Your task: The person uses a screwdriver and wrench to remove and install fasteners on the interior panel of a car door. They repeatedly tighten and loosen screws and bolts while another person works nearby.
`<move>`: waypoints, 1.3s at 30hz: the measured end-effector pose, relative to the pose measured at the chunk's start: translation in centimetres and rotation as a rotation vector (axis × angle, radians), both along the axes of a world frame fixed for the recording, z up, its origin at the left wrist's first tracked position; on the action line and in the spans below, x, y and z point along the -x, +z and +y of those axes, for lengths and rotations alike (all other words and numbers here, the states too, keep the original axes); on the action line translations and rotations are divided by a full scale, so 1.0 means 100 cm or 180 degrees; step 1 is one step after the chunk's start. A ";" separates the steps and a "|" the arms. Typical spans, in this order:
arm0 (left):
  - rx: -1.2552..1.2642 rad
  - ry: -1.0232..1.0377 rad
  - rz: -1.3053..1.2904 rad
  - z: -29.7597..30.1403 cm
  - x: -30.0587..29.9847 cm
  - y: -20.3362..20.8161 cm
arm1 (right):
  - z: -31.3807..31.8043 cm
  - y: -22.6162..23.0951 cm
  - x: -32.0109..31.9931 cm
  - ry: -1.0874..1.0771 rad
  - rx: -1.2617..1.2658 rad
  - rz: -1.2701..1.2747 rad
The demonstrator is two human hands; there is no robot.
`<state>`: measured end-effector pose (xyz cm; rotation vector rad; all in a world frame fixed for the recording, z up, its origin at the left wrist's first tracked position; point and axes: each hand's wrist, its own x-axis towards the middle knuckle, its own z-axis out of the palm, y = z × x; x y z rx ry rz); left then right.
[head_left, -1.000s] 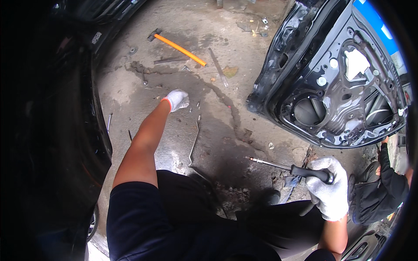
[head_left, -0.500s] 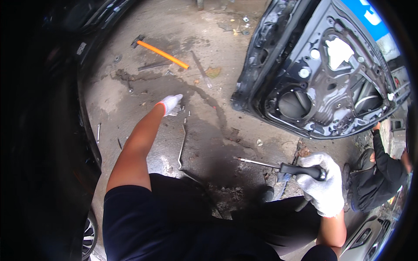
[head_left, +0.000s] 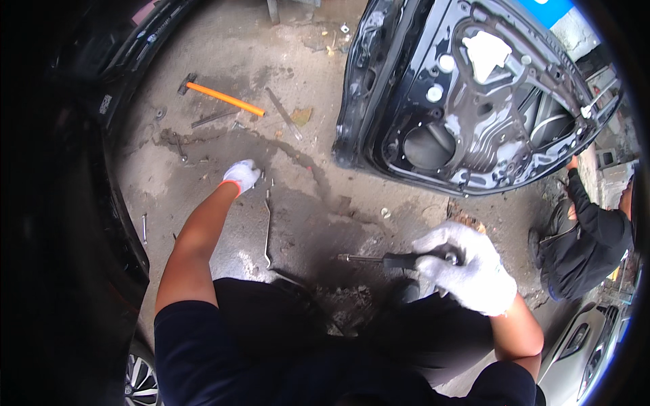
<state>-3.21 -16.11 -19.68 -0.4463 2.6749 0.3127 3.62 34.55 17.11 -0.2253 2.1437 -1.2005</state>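
Observation:
My right hand (head_left: pixel 470 274), in a white knit glove, holds a black-handled screwdriver (head_left: pixel 401 261) above my lap, its metal shaft toward the left. My left hand (head_left: pixel 242 174), gloved in white with an orange cuff, is stretched out low over the concrete floor, fingers curled in. Whatever they may hold is hidden. Just right of it, a thin bent metal rod (head_left: pixel 268 230) lies on the ground, with small metal bits by its upper end. Farther off rest a sledgehammer with an orange handle (head_left: pixel 227 99) and a long flat strip (head_left: pixel 283 114).
A black car door (head_left: pixel 497 145) with its inner panel bared fills the upper right. Behind it, a person in black (head_left: pixel 589 240) crouches, one hand at its edge. Dark car bodywork (head_left: pixel 125 223) runs along the left; a wrench (head_left: pixel 144 229) lies beside it. A pale car (head_left: pixel 575 348) stands lower right.
My view has shifted, so the floor things and door sit farther left. The left hand's fingers have curled in. My right hand has turned the screwdriver, and its shaft now looks shorter.

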 end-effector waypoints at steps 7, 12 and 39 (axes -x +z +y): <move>-0.0009 -0.0367 0.0033 0.056 0.008 0.025 | -0.004 -0.042 0.001 0.0599 -0.0060 0.0916; 0.0038 -0.0566 -0.0013 0.077 0.019 0.038 | -0.047 -0.131 0.020 0.1588 -0.0594 0.1475; 0.0092 -0.0082 0.0803 0.051 0.018 0.062 | -0.156 -0.407 0.075 0.2078 -0.0921 0.2995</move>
